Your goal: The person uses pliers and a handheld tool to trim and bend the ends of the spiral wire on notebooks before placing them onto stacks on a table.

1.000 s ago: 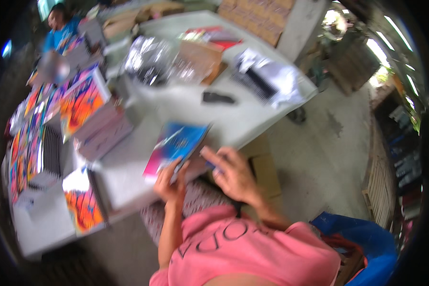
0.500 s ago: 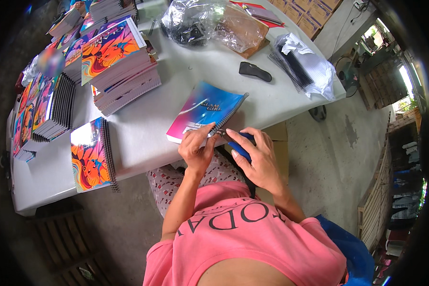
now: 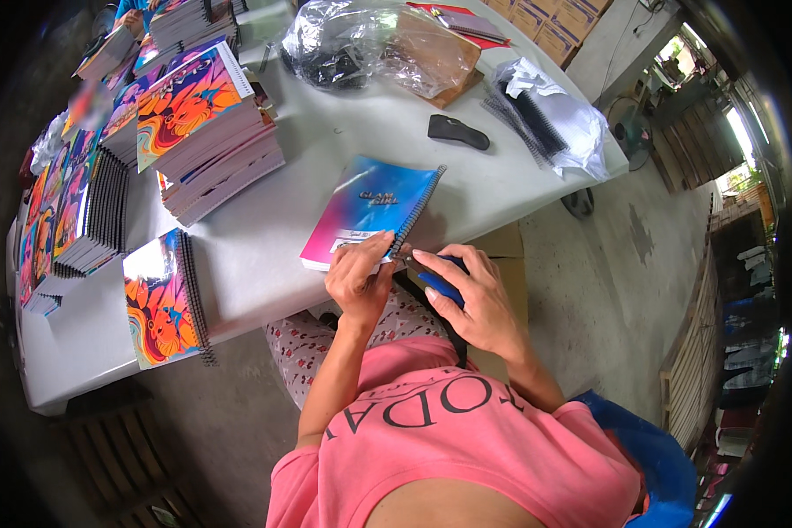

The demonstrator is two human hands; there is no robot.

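Observation:
A spiral notebook (image 3: 361, 209) with a blue and pink cover lies at the table's near edge, its black coil along the right side. My left hand (image 3: 357, 280) is closed on the notebook's near corner, by the lower end of the coil. In my right hand (image 3: 477, 304) is a pair of pliers with blue handles (image 3: 440, 286), fingers wrapped round them. The pliers' jaws meet the coil's near end, close to my left fingertips; whether they grip the wire is too small to tell.
Another spiral notebook (image 3: 158, 299) with an orange cover lies at the left edge. Tall notebook stacks (image 3: 224, 163) fill the left side. Beyond are a black holder-like object (image 3: 458, 132), black coils (image 3: 537, 123) with white wrapping and a clear plastic bag (image 3: 343, 44). At the far left, part of a person (image 3: 135, 18) shows.
The whole view has shifted slightly, so the table's contents sit a little further left. Both hands keep their hold at the notebook's near corner, with the pliers still at the coil.

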